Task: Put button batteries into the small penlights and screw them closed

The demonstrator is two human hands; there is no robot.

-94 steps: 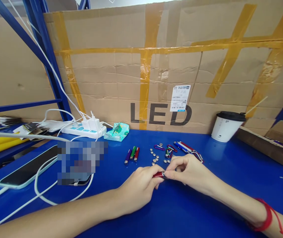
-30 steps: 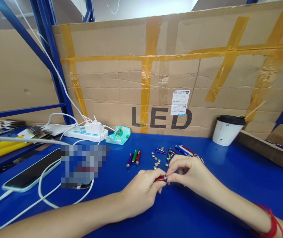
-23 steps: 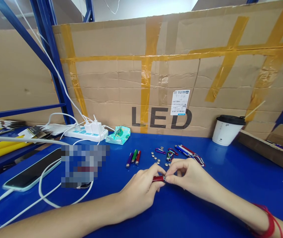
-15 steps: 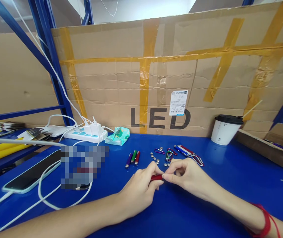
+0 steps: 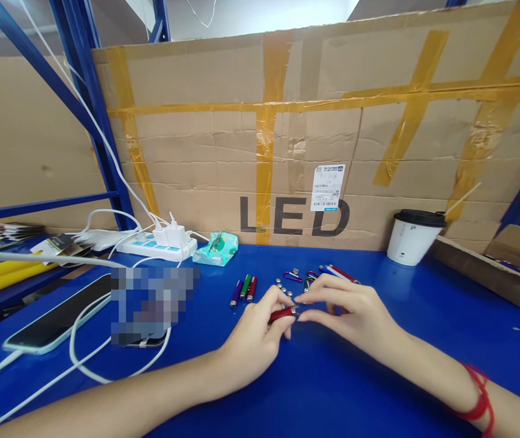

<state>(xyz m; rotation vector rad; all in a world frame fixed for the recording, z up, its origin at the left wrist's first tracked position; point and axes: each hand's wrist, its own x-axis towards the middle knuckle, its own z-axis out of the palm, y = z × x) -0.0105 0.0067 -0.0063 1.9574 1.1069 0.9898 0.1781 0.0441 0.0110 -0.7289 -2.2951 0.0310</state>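
My left hand (image 5: 253, 337) grips a small red penlight-like tube (image 5: 282, 314) between thumb and fingers, its silver end pointing right. At that end, my right hand (image 5: 348, 307) has its thumb and index finger apart on either side. Whether those fingertips touch the tube, I cannot tell. Beyond my left hand lie a purple tube (image 5: 236, 294), a green tube (image 5: 245, 286) and another red tube (image 5: 252, 289), side by side. Several button cells (image 5: 280, 284) and a purple carabiner clip (image 5: 292, 276) lie behind my fingers, partly hidden by my right hand.
More coloured tubes (image 5: 332, 272) lie behind my right hand. A white lidded cup (image 5: 412, 237) and an open cardboard box (image 5: 492, 274) stand right. At left are a phone (image 5: 59, 316), white cables (image 5: 73, 347), a power strip (image 5: 150, 246) and a green packet (image 5: 216, 249).
My right thumb and index finger have come apart from the red tube's end, baring its silver tip. My left hand has shifted slightly left and up, still holding the tube.
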